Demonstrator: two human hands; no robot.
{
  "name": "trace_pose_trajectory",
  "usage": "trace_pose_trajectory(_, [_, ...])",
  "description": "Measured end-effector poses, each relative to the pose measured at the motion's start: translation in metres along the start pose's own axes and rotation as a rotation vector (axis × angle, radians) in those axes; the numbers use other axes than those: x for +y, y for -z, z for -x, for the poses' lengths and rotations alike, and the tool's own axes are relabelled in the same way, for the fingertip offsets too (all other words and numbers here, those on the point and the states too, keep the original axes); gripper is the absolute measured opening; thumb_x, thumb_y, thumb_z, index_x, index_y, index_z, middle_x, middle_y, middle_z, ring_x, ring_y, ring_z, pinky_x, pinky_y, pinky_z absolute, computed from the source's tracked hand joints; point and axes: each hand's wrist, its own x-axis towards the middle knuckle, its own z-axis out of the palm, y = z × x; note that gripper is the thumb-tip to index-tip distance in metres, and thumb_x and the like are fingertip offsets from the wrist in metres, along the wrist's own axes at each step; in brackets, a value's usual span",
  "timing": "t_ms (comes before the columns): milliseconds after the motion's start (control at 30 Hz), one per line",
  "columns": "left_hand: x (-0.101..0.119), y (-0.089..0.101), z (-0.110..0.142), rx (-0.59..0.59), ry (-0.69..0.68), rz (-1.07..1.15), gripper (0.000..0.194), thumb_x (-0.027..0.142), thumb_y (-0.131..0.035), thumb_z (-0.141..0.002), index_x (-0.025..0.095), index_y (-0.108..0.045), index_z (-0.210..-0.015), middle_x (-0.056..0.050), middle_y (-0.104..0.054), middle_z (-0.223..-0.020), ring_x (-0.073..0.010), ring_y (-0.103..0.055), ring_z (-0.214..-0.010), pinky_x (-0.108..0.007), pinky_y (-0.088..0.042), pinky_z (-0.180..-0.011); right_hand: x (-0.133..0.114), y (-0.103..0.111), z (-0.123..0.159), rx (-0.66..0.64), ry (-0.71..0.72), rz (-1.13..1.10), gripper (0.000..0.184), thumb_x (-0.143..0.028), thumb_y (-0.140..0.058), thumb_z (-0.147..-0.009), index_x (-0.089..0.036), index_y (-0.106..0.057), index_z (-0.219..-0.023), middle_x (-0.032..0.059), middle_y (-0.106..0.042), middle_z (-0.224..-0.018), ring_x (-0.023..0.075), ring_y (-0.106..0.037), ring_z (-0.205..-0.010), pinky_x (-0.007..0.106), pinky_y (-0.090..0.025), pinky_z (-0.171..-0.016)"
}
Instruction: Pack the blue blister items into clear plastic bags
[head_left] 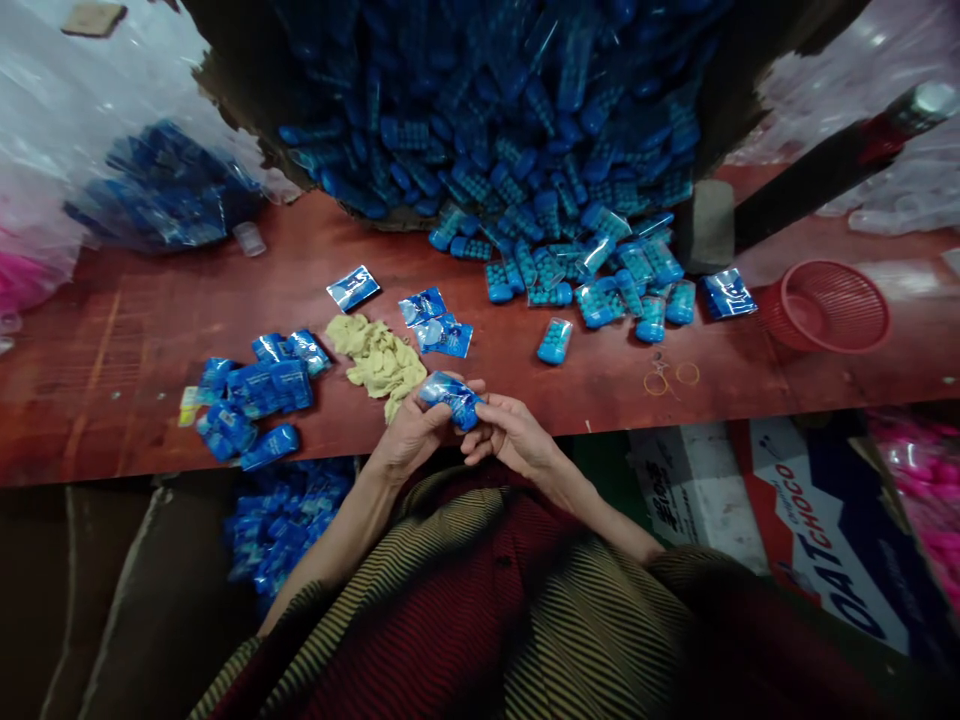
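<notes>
Between my left hand [417, 428] and my right hand [511, 428] is a small blue printed packet [451, 398], gripped by the fingers of both near the table's front edge. Whether a container sits inside it I cannot tell. Just beyond my left hand lies a crumpled yellow-green cloth [379, 362]. Several flat blue sleeves [435, 322] rest behind the packet, with one more flat sleeve [352, 288] farther left. A clear container with a blue base and blue beads [555, 341] lies beyond my right hand. Several wrapped blue packets [259, 390] are piled to the left.
A large heap of blue bead containers [525, 190] spills from a torn carton onto the red table [480, 270]. At the right are a red basket [825, 308], rubber bands [667, 378] and a dark post [817, 180]. More blue packets [289, 525] lie below the table.
</notes>
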Motion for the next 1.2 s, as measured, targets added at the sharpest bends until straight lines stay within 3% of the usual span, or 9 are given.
trace_pose_trajectory(233, [-0.005,-0.017,0.008,0.257,-0.101,-0.002,0.036,0.026,-0.075,-0.061,0.015,-0.056,-0.088,-0.006,-0.072,-0.082,-0.0173,-0.066,-0.072,-0.029,-0.051,-0.068,0.017,-0.01,0.0,0.169,0.088,0.232,0.025,-0.036,-0.064,-0.075,-0.017,-0.052,-0.085,-0.0021,-0.063,-0.066,0.0117,-0.065,-0.053,0.02,-0.054,-0.044])
trace_pose_trajectory(367, [-0.003,-0.021,0.007,0.375,-0.058,0.047,0.035,0.028,-0.077,-0.057,0.015,-0.055,-0.081,-0.005,-0.07,-0.07,-0.018,-0.066,-0.067,-0.026,-0.05,-0.059,0.027,-0.011,0.0,0.215,0.204,0.53,0.023,-0.026,-0.064,-0.074,-0.019,-0.056,-0.095,-0.0024,-0.065,-0.074,0.0097,-0.065,-0.061,0.018,-0.054,-0.05])
trace_pose_trajectory(433, [-0.003,-0.02,0.005,0.406,-0.015,0.077,0.034,0.029,-0.077,-0.057,0.015,-0.055,-0.079,-0.005,-0.07,-0.069,-0.018,-0.065,-0.065,-0.024,-0.047,-0.052,0.029,-0.01,-0.001,0.217,0.22,0.544,0.028,-0.026,-0.064,-0.074,-0.02,-0.056,-0.1,-0.0023,-0.065,-0.076,0.0098,-0.065,-0.062,0.019,-0.055,-0.05])
trace_pose_trajectory(533, [-0.003,-0.015,0.003,0.349,0.034,0.138,0.033,0.029,-0.078,-0.058,0.014,-0.056,-0.078,-0.007,-0.071,-0.075,-0.0166,-0.065,-0.064,-0.023,-0.047,-0.05,0.026,-0.007,-0.003,0.191,0.16,0.343,0.027,-0.035,-0.061,-0.077,-0.019,-0.054,-0.097,-0.0025,-0.061,-0.071,0.0113,-0.065,-0.058,0.022,-0.055,-0.047])
trace_pose_trajectory(633, [-0.004,-0.012,0.006,0.25,0.039,0.168,0.039,0.024,-0.079,-0.056,0.016,-0.057,-0.088,-0.006,-0.071,-0.083,-0.016,-0.065,-0.071,-0.026,-0.05,-0.061,0.022,-0.008,-0.004,0.18,0.123,0.237,0.029,-0.04,-0.063,-0.075,-0.018,-0.052,-0.091,-0.0027,-0.06,-0.069,0.0119,-0.065,-0.054,0.023,-0.055,-0.044])
trace_pose_trajectory(733, [-0.008,-0.012,0.012,0.281,-0.046,0.085,0.037,0.02,-0.078,-0.057,0.015,-0.059,-0.088,-0.005,-0.071,-0.083,-0.0148,-0.065,-0.073,-0.026,-0.051,-0.069,0.022,-0.011,0.0,0.174,0.119,0.286,0.03,-0.041,-0.062,-0.075,-0.019,-0.05,-0.091,-0.0031,-0.061,-0.068,0.0118,-0.065,-0.053,0.022,-0.054,-0.044])
trace_pose_trajectory(867, [-0.014,-0.017,0.016,0.385,-0.164,-0.028,0.023,0.024,-0.073,-0.063,0.013,-0.06,-0.078,-0.003,-0.07,-0.076,-0.0133,-0.064,-0.068,-0.025,-0.05,-0.068,0.028,-0.017,0.004,0.235,0.238,0.489,0.024,-0.038,-0.06,-0.078,-0.019,-0.052,-0.09,-0.0038,-0.06,-0.067,0.0106,-0.065,-0.058,0.02,-0.054,-0.048])
trace_pose_trajectory(967, [-0.014,-0.017,0.017,0.38,-0.166,-0.001,0.022,0.025,-0.074,-0.063,0.014,-0.061,-0.077,-0.001,-0.068,-0.073,-0.0124,-0.063,-0.067,-0.024,-0.049,-0.066,0.03,-0.017,0.004,0.252,0.264,0.503,0.025,-0.038,-0.063,-0.076,-0.019,-0.052,-0.089,-0.0034,-0.062,-0.07,0.011,-0.065,-0.06,0.02,-0.055,-0.048])
trace_pose_trajectory(1200, [-0.007,0.003,0.02,0.065,0.06,0.141,0.042,0.035,-0.075,-0.065,0.02,-0.06,-0.102,-0.008,-0.07,-0.099,-0.0119,-0.06,-0.066,-0.028,-0.05,-0.065,0.019,-0.01,-0.001,0.045,-0.062,0.105,0.029,-0.042,-0.063,-0.078,-0.015,-0.055,-0.084,0.0024,-0.066,-0.072,0.0136,-0.067,-0.057,0.024,-0.057,-0.047])
